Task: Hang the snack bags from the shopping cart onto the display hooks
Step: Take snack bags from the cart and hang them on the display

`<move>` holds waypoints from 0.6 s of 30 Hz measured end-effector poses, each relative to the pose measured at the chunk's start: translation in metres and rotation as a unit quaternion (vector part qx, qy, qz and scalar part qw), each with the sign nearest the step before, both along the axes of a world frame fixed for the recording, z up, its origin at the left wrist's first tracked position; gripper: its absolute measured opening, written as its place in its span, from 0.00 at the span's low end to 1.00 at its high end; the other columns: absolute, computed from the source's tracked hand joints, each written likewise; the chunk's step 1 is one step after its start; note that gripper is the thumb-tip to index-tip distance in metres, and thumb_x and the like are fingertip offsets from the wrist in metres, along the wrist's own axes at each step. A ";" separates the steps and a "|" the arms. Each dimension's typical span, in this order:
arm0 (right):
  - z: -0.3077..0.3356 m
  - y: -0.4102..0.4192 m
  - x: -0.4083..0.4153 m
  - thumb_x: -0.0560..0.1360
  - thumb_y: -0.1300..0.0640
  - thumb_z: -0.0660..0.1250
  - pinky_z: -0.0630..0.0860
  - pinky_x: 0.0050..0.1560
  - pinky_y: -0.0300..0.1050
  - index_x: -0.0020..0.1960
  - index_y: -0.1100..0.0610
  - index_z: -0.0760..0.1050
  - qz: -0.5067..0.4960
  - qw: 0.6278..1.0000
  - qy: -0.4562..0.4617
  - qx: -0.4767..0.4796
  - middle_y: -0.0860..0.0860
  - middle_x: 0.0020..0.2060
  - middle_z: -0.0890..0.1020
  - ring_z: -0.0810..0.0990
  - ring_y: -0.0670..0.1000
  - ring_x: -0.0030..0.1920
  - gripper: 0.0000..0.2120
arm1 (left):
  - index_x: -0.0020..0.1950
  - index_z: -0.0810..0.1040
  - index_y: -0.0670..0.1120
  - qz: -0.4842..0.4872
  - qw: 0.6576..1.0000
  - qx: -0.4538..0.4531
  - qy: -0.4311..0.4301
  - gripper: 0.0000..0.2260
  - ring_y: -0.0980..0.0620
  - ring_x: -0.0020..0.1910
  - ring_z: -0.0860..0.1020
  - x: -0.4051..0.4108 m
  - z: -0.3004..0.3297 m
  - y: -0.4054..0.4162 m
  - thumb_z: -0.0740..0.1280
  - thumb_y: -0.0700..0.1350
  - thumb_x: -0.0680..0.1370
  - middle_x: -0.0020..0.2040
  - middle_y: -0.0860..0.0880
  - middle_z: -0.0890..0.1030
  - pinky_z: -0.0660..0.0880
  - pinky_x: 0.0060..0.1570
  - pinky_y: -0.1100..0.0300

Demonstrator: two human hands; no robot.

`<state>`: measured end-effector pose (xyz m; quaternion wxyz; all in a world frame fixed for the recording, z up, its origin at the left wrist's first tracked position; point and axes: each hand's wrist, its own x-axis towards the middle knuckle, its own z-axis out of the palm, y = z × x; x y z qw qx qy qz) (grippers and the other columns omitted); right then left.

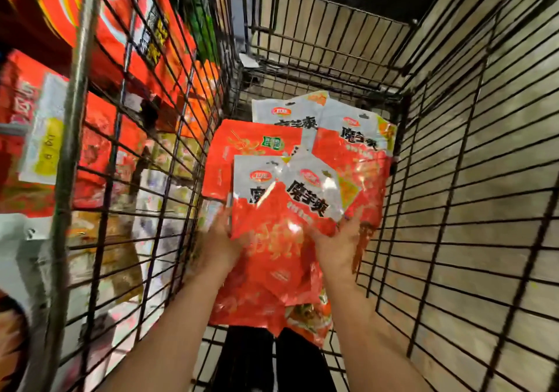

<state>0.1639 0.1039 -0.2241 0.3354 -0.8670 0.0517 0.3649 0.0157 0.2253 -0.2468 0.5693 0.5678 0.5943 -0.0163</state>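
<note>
head cam | 1 view | faces fwd+down into shopping cart (453,180) | close, wide-angle | hands near btm centre

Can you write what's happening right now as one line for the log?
step: gathering bags | left hand: grips bags | right hand: grips bags | place: inside cart | hung: not yet

Pale wood-look plank floor (499,180) shows below; packed shelves of red packaged goods (36,125) line the left side, blurred.

Both hands, left (222,242) and right (335,245), reach forward, fingers seemingly curled, gripping
</note>
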 end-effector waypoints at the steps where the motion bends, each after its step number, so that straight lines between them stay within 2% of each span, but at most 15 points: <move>1: -0.002 0.006 -0.002 0.70 0.58 0.75 0.62 0.68 0.40 0.77 0.57 0.54 0.008 1.000 -0.016 0.017 0.58 0.66 0.74 0.73 0.58 0.66 0.43 | 0.63 0.72 0.53 -0.018 1.000 -0.001 -0.009 0.29 0.55 0.33 0.80 -0.003 0.000 0.002 0.76 0.36 0.67 0.41 0.49 0.83 0.79 0.43 0.58; 3: -0.009 0.017 -0.004 0.69 0.60 0.74 0.69 0.66 0.45 0.76 0.53 0.60 0.068 0.996 -0.041 0.039 0.54 0.62 0.78 0.77 0.55 0.61 0.40 | 0.63 0.68 0.52 -0.080 0.996 -0.004 -0.031 0.35 0.63 0.33 0.80 -0.005 0.005 0.003 0.75 0.27 0.64 0.41 0.52 0.81 0.77 0.38 0.66; 5: -0.008 0.030 -0.003 0.69 0.63 0.71 0.69 0.65 0.41 0.72 0.55 0.67 0.163 0.985 -0.051 0.038 0.50 0.60 0.78 0.76 0.51 0.61 0.32 | 0.62 0.66 0.49 -0.118 0.992 -0.023 -0.034 0.38 0.66 0.31 0.78 -0.005 0.010 0.003 0.76 0.24 0.61 0.40 0.54 0.80 0.72 0.33 0.74; 7: -0.008 0.037 0.000 0.68 0.65 0.71 0.67 0.66 0.41 0.71 0.57 0.69 0.209 0.975 -0.061 0.052 0.53 0.63 0.76 0.74 0.52 0.64 0.31 | 0.61 0.68 0.47 -0.096 0.994 -0.035 -0.038 0.33 0.64 0.31 0.79 -0.005 0.011 0.004 0.77 0.27 0.63 0.40 0.51 0.81 0.73 0.33 0.72; 9: -0.007 0.036 0.007 0.71 0.62 0.71 0.68 0.65 0.44 0.72 0.58 0.67 0.171 0.981 -0.070 0.054 0.55 0.65 0.75 0.73 0.54 0.65 0.31 | 0.64 0.72 0.47 -0.006 0.997 -0.058 -0.048 0.26 0.54 0.38 0.82 -0.001 0.011 0.006 0.76 0.36 0.69 0.45 0.43 0.83 0.76 0.37 0.63; 11: -0.011 0.028 0.018 0.74 0.59 0.69 0.69 0.63 0.47 0.70 0.61 0.69 0.145 0.980 -0.136 0.017 0.60 0.63 0.76 0.74 0.59 0.64 0.26 | 0.64 0.72 0.48 0.101 0.988 -0.104 -0.048 0.20 0.47 0.41 0.79 0.005 0.007 0.006 0.69 0.35 0.75 0.49 0.39 0.82 0.76 0.39 0.60; 13: -0.019 0.015 0.039 0.74 0.62 0.68 0.67 0.60 0.50 0.67 0.63 0.72 0.151 0.964 -0.214 -0.038 0.64 0.60 0.77 0.75 0.63 0.61 0.21 | 0.62 0.74 0.44 0.127 0.985 -0.116 -0.035 0.16 0.46 0.43 0.78 0.010 0.000 0.006 0.66 0.31 0.76 0.51 0.38 0.81 0.76 0.44 0.56; 14: -0.024 0.008 0.052 0.74 0.63 0.67 0.66 0.61 0.50 0.67 0.62 0.72 0.164 0.955 -0.240 -0.058 0.64 0.62 0.76 0.74 0.64 0.62 0.21 | 0.59 0.76 0.43 0.132 0.984 -0.112 -0.030 0.14 0.46 0.43 0.79 0.012 -0.003 0.005 0.66 0.30 0.75 0.51 0.37 0.81 0.77 0.46 0.55; 16: -0.035 -0.005 0.073 0.73 0.63 0.66 0.65 0.67 0.51 0.72 0.58 0.68 0.224 0.946 -0.214 -0.094 0.61 0.71 0.67 0.68 0.63 0.68 0.27 | 0.52 0.77 0.44 0.156 0.984 -0.087 -0.019 0.13 0.49 0.39 0.80 0.012 -0.006 0.003 0.66 0.28 0.74 0.44 0.42 0.81 0.76 0.40 0.61; 18: -0.045 -0.014 0.080 0.72 0.59 0.70 0.64 0.71 0.52 0.76 0.52 0.59 0.304 0.926 -0.162 -0.154 0.57 0.77 0.57 0.63 0.61 0.72 0.37 | 0.57 0.75 0.45 0.203 0.975 -0.080 -0.039 0.18 0.50 0.41 0.77 0.004 -0.007 0.000 0.64 0.26 0.74 0.44 0.47 0.79 0.74 0.41 0.61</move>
